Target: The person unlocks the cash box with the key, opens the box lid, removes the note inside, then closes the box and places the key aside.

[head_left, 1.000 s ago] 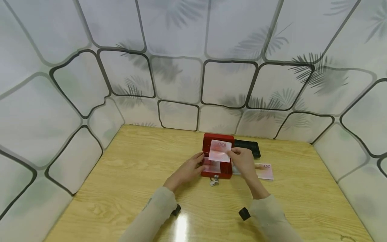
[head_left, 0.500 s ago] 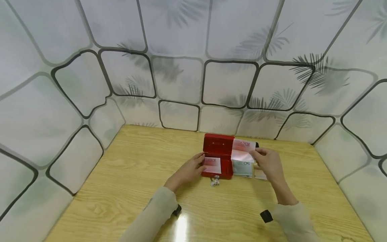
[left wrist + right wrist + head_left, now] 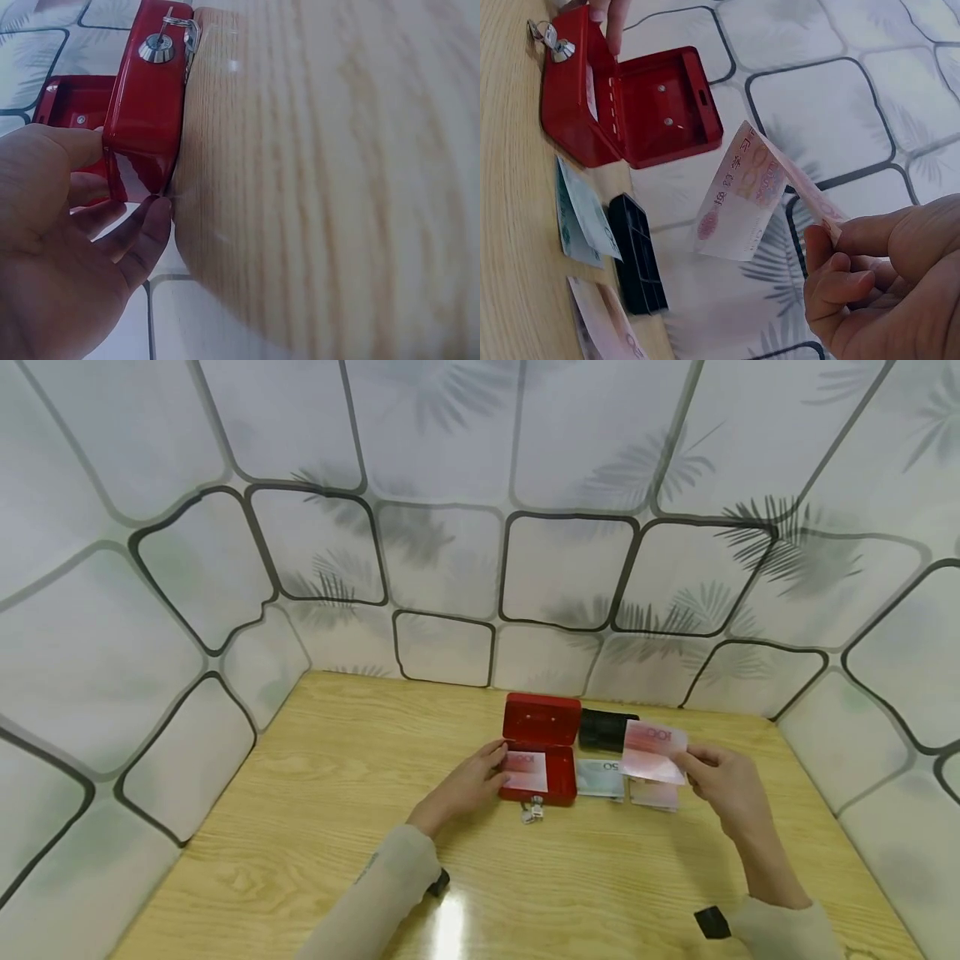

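Observation:
A red cash box [image 3: 542, 720] stands on the table with its lid raised, and a pink 100 banknote [image 3: 527, 772] lies inside at the left. My left hand [image 3: 463, 789] grips the box's left wall, thumb and fingers on either side in the left wrist view. To the right, my right hand [image 3: 731, 781] pinches another pink 100 banknote [image 3: 648, 750] between thumb and forefinger. This note is folded over, as the right wrist view [image 3: 742, 199] shows, and it is held up in the air above the notes on the table.
Right of the box lie greenish 50 notes [image 3: 598, 778] and, beyond them, 20 notes [image 3: 654, 796]. Behind them sits a black compartment tray [image 3: 602, 730]. Keys [image 3: 531, 812] hang from the box's front lock. A patterned wall [image 3: 442, 560] borders the table.
My right hand has carried the 100 banknote from over the cash box to the right, past the 50 notes. My left hand has stayed on the box.

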Tool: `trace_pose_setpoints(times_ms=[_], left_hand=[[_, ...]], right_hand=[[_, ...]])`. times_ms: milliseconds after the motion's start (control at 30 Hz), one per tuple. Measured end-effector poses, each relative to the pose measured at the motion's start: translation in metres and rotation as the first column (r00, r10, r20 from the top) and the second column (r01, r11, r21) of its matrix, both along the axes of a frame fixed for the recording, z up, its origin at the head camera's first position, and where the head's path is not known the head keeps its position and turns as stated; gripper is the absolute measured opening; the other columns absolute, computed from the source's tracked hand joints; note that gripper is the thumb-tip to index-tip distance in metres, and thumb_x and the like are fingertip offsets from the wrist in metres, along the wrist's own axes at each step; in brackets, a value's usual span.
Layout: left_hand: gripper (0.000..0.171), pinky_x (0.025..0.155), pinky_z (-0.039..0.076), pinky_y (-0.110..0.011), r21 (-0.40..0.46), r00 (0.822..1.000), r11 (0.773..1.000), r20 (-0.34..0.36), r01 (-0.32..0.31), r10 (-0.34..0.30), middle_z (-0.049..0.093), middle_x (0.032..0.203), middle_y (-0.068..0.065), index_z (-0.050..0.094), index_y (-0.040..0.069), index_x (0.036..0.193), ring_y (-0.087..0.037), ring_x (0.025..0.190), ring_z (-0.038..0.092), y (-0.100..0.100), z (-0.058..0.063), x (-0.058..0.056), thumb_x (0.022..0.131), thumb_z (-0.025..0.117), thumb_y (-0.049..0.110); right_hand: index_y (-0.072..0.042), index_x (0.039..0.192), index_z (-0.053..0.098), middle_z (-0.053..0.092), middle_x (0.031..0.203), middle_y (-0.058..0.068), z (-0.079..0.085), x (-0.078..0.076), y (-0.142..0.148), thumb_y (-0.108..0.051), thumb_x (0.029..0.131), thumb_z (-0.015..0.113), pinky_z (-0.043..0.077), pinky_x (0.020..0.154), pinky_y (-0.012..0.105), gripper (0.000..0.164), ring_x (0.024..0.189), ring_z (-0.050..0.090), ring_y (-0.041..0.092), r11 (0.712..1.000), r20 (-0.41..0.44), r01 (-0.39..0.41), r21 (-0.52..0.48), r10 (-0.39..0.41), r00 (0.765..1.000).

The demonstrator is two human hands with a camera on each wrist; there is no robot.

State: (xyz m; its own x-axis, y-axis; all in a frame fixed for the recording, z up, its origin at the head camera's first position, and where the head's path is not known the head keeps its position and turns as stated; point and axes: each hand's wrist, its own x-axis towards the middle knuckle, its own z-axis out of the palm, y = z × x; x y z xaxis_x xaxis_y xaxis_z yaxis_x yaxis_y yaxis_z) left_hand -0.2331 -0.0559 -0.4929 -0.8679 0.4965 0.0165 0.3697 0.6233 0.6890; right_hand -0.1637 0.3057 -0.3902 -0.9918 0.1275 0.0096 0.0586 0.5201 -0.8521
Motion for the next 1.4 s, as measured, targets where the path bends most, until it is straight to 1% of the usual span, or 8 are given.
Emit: trace_pose_setpoints(times_ms=[167, 400, 567, 667, 900, 1000, 1200, 1400], left_hand=[[0.060, 0.121, 0.031, -0.046, 0.005, 1.000, 1.000, -0.001, -0.002, 0.002, 0.030, 0.167, -0.013, 0.035, -0.002, 0.159, -0.031, 0.152, 0.032, 0.000, 0.000, 0.000, 0.108, 0.057, 0.024], [0.061, 0.120, 0.032, -0.046, -0.011, 1.000, 1.000, -0.005, 0.002, -0.002, 0.031, 0.167, -0.013, 0.035, -0.002, 0.159, -0.031, 0.151, 0.032, 0.001, 0.000, 0.000, 0.108, 0.057, 0.024], [0.061, 0.120, 0.032, -0.046, -0.018, 1.000, 1.000, -0.007, 0.000, 0.000, 0.031, 0.167, -0.013, 0.035, -0.001, 0.159, -0.030, 0.151, 0.033, 0.001, 0.001, -0.001, 0.108, 0.057, 0.025], [0.061, 0.120, 0.033, -0.046, -0.019, 1.000, 1.000, -0.010, 0.003, -0.003, 0.031, 0.166, -0.014, 0.036, -0.002, 0.159, -0.031, 0.151, 0.034, 0.001, 0.000, -0.002, 0.108, 0.058, 0.024], [0.062, 0.120, 0.032, -0.046, -0.025, 1.000, 1.000, 0.002, 0.001, -0.001, 0.030, 0.167, -0.012, 0.035, 0.000, 0.159, -0.031, 0.151, 0.032, 0.001, -0.002, -0.002, 0.108, 0.057, 0.026], [0.061, 0.120, 0.031, -0.046, -0.024, 1.000, 1.000, -0.001, 0.000, 0.000, 0.031, 0.167, -0.013, 0.035, 0.000, 0.159, -0.031, 0.151, 0.032, 0.001, -0.002, -0.002, 0.108, 0.057, 0.026], [0.061, 0.121, 0.031, -0.046, -0.025, 1.000, 1.000, -0.008, 0.006, -0.006, 0.031, 0.166, -0.014, 0.036, -0.002, 0.158, -0.032, 0.151, 0.033, 0.001, -0.003, -0.002, 0.108, 0.057, 0.025], [0.061, 0.121, 0.031, -0.046, -0.022, 1.000, 1.000, -0.005, 0.004, -0.004, 0.031, 0.166, -0.013, 0.036, -0.002, 0.158, -0.031, 0.151, 0.032, 0.001, -0.001, -0.001, 0.108, 0.057, 0.026]], right_hand=[[0.012, 0.116, 0.068, 0.061, 0.075, -0.004, 0.001, 0.007, 0.023, -0.034, 0.103, 0.067, 0.052, 0.062, 0.020, 0.048, 0.069, 0.053, 0.006, 0.997, 0.020, 0.039, 0.063, -0.040, 0.999], [0.011, 0.100, 0.069, 0.055, 0.066, -0.002, 0.002, 0.018, 0.066, -0.036, 0.104, 0.064, 0.041, 0.054, 0.026, 0.047, 0.061, 0.046, 0.009, 0.984, 0.031, 0.063, 0.168, -0.069, 0.997], [0.019, 0.122, 0.064, 0.059, 0.068, 0.000, 0.005, 0.022, 0.091, -0.036, 0.106, 0.059, 0.042, 0.051, 0.028, 0.058, 0.059, 0.047, 0.011, 0.949, 0.023, 0.096, 0.300, -0.108, 0.994], [0.020, 0.123, 0.062, 0.060, 0.069, 0.000, 0.003, 0.022, 0.101, -0.033, 0.107, 0.058, 0.042, 0.050, 0.029, 0.056, 0.059, 0.048, 0.011, 0.936, 0.024, 0.112, 0.333, -0.127, 0.992], [0.022, 0.122, 0.060, 0.061, 0.072, 0.001, -0.010, 0.014, 0.117, -0.026, 0.106, 0.058, 0.045, 0.052, 0.028, 0.050, 0.062, 0.050, 0.010, 0.940, 0.071, 0.090, 0.330, -0.119, 0.990], [0.023, 0.124, 0.058, 0.060, 0.070, 0.002, -0.020, 0.011, 0.122, -0.023, 0.105, 0.060, 0.044, 0.051, 0.028, 0.050, 0.061, 0.050, 0.010, 0.953, 0.104, 0.067, 0.296, -0.102, 0.989], [0.021, 0.129, 0.056, 0.062, 0.073, 0.000, -0.042, 0.002, 0.131, -0.027, 0.105, 0.059, 0.046, 0.056, 0.029, 0.054, 0.067, 0.054, 0.013, 0.952, 0.161, 0.028, 0.305, -0.081, 0.984], [0.021, 0.124, 0.060, 0.064, 0.075, 0.001, -0.062, -0.004, 0.133, -0.023, 0.103, 0.063, 0.047, 0.055, 0.027, 0.048, 0.066, 0.053, 0.011, 0.965, 0.146, 0.025, 0.263, -0.065, 0.987]])
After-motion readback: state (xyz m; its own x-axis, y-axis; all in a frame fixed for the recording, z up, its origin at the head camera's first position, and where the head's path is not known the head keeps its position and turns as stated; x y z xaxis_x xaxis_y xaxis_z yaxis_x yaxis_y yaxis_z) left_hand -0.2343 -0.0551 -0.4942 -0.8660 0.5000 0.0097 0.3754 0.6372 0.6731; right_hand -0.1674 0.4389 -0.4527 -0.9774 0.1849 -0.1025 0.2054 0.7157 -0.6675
